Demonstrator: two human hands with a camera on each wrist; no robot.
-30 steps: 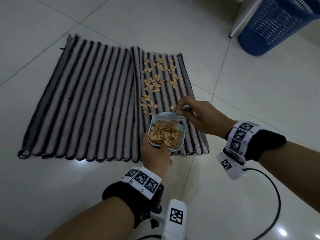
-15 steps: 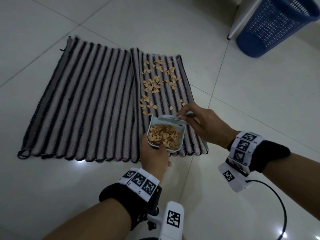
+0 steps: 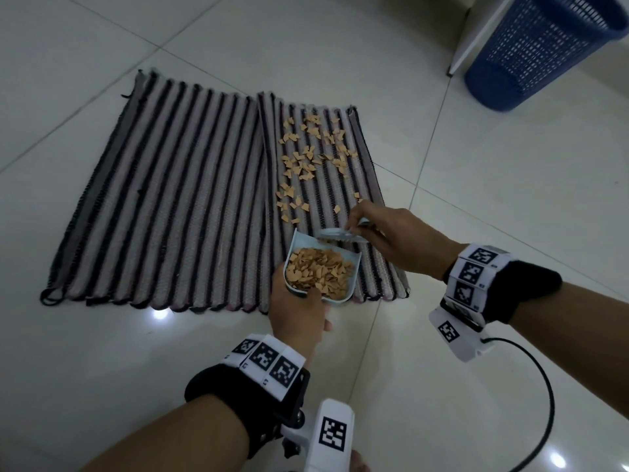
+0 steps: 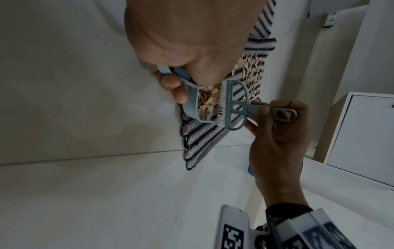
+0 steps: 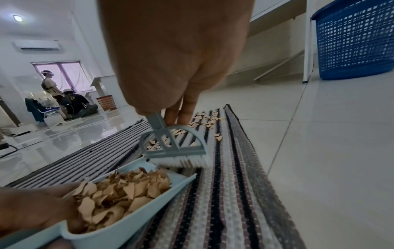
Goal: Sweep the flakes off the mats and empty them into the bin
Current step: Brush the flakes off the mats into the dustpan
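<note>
Two striped mats lie side by side on the floor: a left mat [image 3: 163,195] with no flakes showing and a right mat [image 3: 326,185] strewn with tan flakes [image 3: 306,155]. My left hand [image 3: 299,311] grips a light blue dustpan [image 3: 321,272] heaped with flakes, at the right mat's near end. My right hand [image 3: 391,236] holds a small light blue brush [image 5: 175,148] by its handle, its white bristles at the dustpan's front lip [image 4: 221,104]. A blue mesh bin [image 3: 541,49] stands far right.
White tiled floor [image 3: 510,199] surrounds the mats. A white cabinet [image 4: 362,134] stands near the bin. A black cable [image 3: 541,403] loops from my right wrist. Other people [image 5: 70,101] and an orange basket [image 5: 106,102] are far across the room.
The brush and my right hand have shifted slightly right along the dustpan's lip. The dustpan stays at the near end of the right mat, and the view has drifted a little.
</note>
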